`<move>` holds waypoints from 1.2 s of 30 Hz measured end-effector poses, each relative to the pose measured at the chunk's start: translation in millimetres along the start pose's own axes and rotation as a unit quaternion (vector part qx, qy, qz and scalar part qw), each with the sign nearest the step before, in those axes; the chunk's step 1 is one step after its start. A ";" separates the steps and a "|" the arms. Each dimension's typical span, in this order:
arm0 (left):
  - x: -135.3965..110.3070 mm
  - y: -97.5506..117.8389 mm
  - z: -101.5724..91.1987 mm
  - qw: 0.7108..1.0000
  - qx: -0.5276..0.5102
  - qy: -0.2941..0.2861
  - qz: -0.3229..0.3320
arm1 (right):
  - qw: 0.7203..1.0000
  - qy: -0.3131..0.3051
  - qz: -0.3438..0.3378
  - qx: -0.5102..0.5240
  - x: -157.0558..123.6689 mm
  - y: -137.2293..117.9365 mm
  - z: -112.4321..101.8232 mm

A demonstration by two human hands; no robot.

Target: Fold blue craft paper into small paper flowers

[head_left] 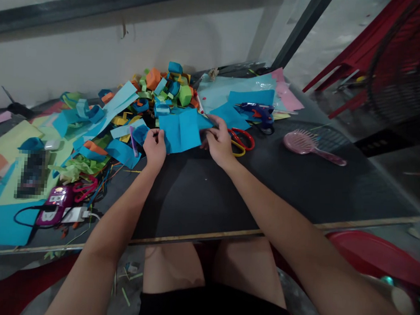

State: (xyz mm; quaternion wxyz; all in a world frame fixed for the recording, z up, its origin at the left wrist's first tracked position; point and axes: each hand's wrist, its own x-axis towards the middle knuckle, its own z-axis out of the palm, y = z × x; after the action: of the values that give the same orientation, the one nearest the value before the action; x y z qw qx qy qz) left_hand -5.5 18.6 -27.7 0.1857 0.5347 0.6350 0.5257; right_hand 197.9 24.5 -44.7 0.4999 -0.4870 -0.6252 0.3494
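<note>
Pinching the left edge of a blue sheet [179, 130] between thumb and curled fingers of the left hand [155, 148]. Reaching to the sheet's right edge with the right hand [218, 141], fingers bent and partly hidden; cannot tell a firm grip from a light touch there. Holding the sheet between the two hands, over the middle of the table [201, 189], with a crease down its centre, just in front of a heap of paper shapes [164, 88] in blue, green, orange and yellow.

Just left of the left hand, among paper scraps [123, 153]: a purple stick [133, 141]. Just beyond the right fingers, slanting: a white and red stick [200, 102], too small to name. Just right of the right hand, partly covered by it: red and yellow loop handles [252, 141]. Farther right and back: a blue glue gun [255, 111]. Beyond that: light blue sheets [220, 86] and pink paper [291, 99]. Well apart to the right, bristles up: a pink hairbrush [303, 143].

Well to the left, lying on yellow paper [17, 140]: a dark object [31, 173], blurred out. Nearer the front edge: a purple device [56, 204], just beside a white plug [75, 214]. Past the table's right side: a dark fan [405, 68] and a red chair [357, 52].
</note>
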 end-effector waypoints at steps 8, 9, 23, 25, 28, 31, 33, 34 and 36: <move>-2.6 2.0 -5.1 0.971 0.187 -0.089 0.121 | 0.924 -0.076 -0.301 -0.224 -2.6 -25.4 -26.8; -3.2 3.4 -5.6 0.968 0.202 -0.094 0.117 | 0.917 -0.095 -0.314 -0.227 -4.5 -28.9 -25.6; -10.6 6.7 -4.3 0.935 0.298 -0.117 0.152 | 0.898 -0.397 -0.117 -0.150 2.6 -27.2 -40.7; -9.8 5.9 -4.8 0.934 0.281 -0.113 0.191 | 0.902 -0.401 -0.099 -0.127 3.3 -23.9 -41.2; -8.8 5.8 -7.5 0.919 0.238 -0.150 0.276 | 0.920 -0.360 -0.098 -0.116 3.1 -17.9 -38.6; -8.5 1.8 -10.8 0.887 0.190 -0.261 0.330 | 0.933 -0.309 -0.114 -0.144 2.5 -13.1 -33.7; -8.5 -2.9 -12.5 0.873 0.163 -0.314 0.335 | 0.935 -0.288 -0.121 -0.169 2.0 -11.9 -30.2; -8.5 -5.2 -13.0 0.873 0.154 -0.324 0.330 | 0.936 -0.278 -0.122 -0.178 1.7 -12.1 -28.6; -9.1 -7.8 -13.6 0.884 0.144 -0.318 0.310 | 0.941 -0.254 -0.117 -0.189 0.6 -13.7 -25.6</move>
State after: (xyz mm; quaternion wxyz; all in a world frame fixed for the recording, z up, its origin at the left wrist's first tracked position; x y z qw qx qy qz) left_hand -16.8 5.2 -32.3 0.1263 0.8637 0.4125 0.2607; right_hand 219.1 19.9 -25.3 0.2606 -0.3908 -0.8387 0.2755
